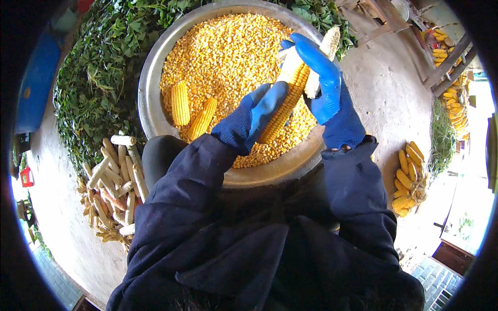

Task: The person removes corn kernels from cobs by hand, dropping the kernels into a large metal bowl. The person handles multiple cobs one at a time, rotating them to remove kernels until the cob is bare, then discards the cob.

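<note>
Both my hands wear blue coated work gloves, above a large metal basin of loose yellow corn kernels. My left hand is closed around an ear of corn, which slants up to the right and has a pale, bare-looking part near its upper end. My right hand grips a bare corn cob against the side of that ear; its fingertips are partly hidden behind the two. Two shorter ears, one upright in the view and one slanted, lie on the kernels at the basin's left.
A heap of bare cobs lies on the concrete floor at left, below piled green leafy stems. Corn ears lie in a bunch on the floor at right. Wooden bars and more ears stand farther right.
</note>
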`<state>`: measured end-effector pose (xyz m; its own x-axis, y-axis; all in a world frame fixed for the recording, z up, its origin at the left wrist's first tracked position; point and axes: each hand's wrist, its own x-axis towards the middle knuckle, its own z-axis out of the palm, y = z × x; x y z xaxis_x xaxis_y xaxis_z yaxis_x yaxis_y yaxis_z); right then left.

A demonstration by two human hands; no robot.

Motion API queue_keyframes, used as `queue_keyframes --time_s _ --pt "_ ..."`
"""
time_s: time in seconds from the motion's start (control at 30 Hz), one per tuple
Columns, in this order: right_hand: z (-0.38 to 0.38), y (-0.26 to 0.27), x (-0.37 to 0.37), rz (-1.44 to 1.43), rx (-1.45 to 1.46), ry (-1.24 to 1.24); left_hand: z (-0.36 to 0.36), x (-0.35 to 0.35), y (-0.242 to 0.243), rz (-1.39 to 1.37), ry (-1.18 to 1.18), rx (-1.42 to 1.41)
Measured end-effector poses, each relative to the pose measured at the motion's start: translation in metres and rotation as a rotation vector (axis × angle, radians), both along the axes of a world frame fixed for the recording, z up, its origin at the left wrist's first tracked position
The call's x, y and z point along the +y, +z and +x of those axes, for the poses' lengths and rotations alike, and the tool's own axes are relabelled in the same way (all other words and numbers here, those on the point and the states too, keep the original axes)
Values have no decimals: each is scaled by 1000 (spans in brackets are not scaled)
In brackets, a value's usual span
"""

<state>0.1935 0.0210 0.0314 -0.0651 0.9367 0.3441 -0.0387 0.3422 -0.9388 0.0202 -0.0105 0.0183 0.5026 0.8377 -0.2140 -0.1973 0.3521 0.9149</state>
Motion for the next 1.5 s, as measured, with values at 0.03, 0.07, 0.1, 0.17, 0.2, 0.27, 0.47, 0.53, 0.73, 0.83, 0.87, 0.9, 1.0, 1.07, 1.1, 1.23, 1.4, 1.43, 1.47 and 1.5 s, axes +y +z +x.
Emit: queue_keyframes --time_s 0.03,0.07,0.1,0.17,0.2,0.27,0.47,0.53,0.73,0.83,0.87,0.9,1.0,1.07,1.1,1.23,1.4,1.43,1.47,1.5 --pt "0 5 0 96 -160 -1 1 1 -4 -79 25 -78" --pt "-8 8 -4 -115 -16 -6 -2 8 -15 -160 -11 -65" --pt "-18 21 -10 -319 127 -19 -3 15 -25 -135 -34 5" --pt "-23 24 -15 -326 146 -23 -4 17 -27 -166 -24 15" --pt "-19 22 -15 -351 229 -20 -4 21 -34 -197 -112 -38" --pt "-5 2 -5 -287 349 14 -4 17 -28 -332 -130 -176" --pt "30 2 0 -309 368 -81 2 9 -9 -116 -214 -74" --pt "12 10 -6 -200 250 -120 8 -3 -3 -4 -111 74" --pt "-27 29 -12 -181 19 -255 5 12 -38 -216 -156 -73" --pt "-48 29 -12 -75 18 -132 5 11 -75 -293 -267 -249" --pt "-48 35 -21 -83 -24 -117 4 11 -83 -414 -291 -221" --pt "-45 33 -20 -144 24 -169 4 9 -73 -417 -247 -246" --pt "12 9 -3 -247 217 -133 3 11 -39 -470 -184 -361" --pt "33 1 4 -322 399 -223 1 9 -20 -551 -135 -457" --pt "47 -2 6 -345 451 -219 1 9 -17 -571 -132 -510" --pt "83 -30 19 -188 94 -300 0 11 -9 -381 -210 -345" --pt "35 4 2 -226 394 -257 -4 2 3 -124 -118 102" --pt "28 5 1 -170 344 -228 -5 2 -3 -139 -114 126" --pt "20 6 0 -111 298 -200 0 4 -28 -238 -138 -14" --pt "-2 16 -1 -9 276 -197 0 -1 -32 -175 -241 -36"
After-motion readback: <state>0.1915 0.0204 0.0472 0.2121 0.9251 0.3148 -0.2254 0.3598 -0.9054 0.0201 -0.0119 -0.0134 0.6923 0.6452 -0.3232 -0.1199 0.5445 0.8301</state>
